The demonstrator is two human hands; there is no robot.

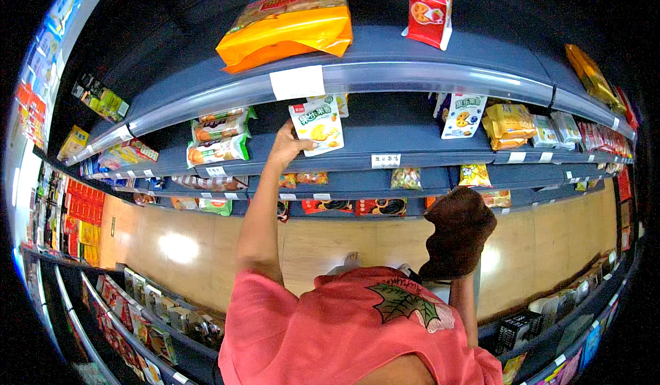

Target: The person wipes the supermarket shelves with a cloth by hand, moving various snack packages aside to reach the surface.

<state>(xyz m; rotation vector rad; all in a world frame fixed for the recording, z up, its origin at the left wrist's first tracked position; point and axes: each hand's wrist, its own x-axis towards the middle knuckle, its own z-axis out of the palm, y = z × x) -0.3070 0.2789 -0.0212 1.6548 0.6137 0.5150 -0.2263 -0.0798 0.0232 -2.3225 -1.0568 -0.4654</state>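
My left hand [293, 145] grips a white snack pouch [320, 127] by its lower left side, with the thumb across its front. Green lettering and yellow fruit pictures mark the pouch, which stands upright at the front of the second shelf [361, 150]. Behind it, a similar pouch [341, 105] partly shows. On the right, a dark brown cloth [459, 233] is bunched around my right hand, in front of the lower shelves; it hides the fingers. Farther right on that second shelf stands another white pouch [464, 117] with a blueberry cookie picture.
Above, the top shelf's clear front rail [412, 78] crosses the view, with an orange snack bag [294, 29] and a red pouch [429, 11] behind it. Biscuit packs [219, 148] lie left of my hand. Stocked shelves [154, 302] stand behind me across the wooden floor [206, 235].
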